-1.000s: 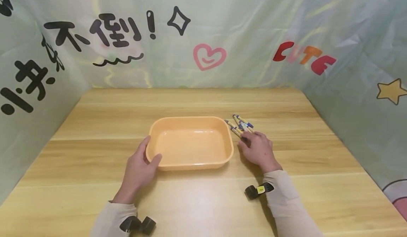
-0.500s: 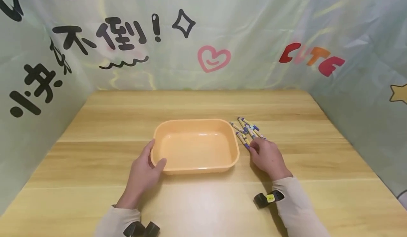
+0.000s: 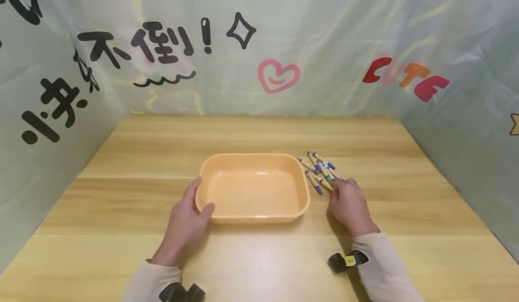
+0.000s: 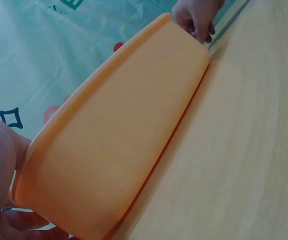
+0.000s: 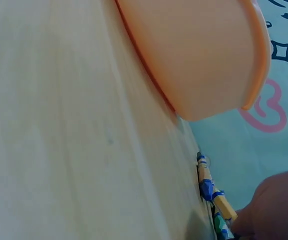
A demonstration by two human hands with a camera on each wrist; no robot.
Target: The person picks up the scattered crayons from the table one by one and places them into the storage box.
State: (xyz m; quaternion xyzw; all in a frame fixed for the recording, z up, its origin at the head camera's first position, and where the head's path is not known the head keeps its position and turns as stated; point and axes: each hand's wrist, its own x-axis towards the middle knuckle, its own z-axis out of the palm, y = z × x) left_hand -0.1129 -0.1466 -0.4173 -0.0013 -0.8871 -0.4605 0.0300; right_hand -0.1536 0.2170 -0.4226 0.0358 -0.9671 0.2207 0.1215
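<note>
My left hand (image 3: pixel 187 221) grips the near left corner of an orange plastic tray (image 3: pixel 253 220), thumb over the rim and fingers around the outside. In the left wrist view the tray's outer wall (image 4: pixel 109 115) fills the middle. Right of the tray lies a loose pile of several yellow-wrapped crayons (image 3: pixel 324 171) with blue ends. My right hand (image 3: pixel 352 205) is at the near end of this pile, fingers bent down at the crayons. In the right wrist view a yellow crayon (image 5: pixel 224 206) runs up to this hand; whether it is pinched I cannot tell, as the fingertips are hidden.
The wooden table (image 3: pixel 259 133) is backed by a pale printed cloth (image 3: pixel 324 36), which also hangs at both sides. Black wrist cameras sit on my left sleeve (image 3: pixel 150 279) and right sleeve (image 3: pixel 383 266).
My right hand has drawn back and rightward across the crayons, showing more of the pile, which lies slightly more spread. The left hand keeps its hold on the tray. The head view has shifted slightly.
</note>
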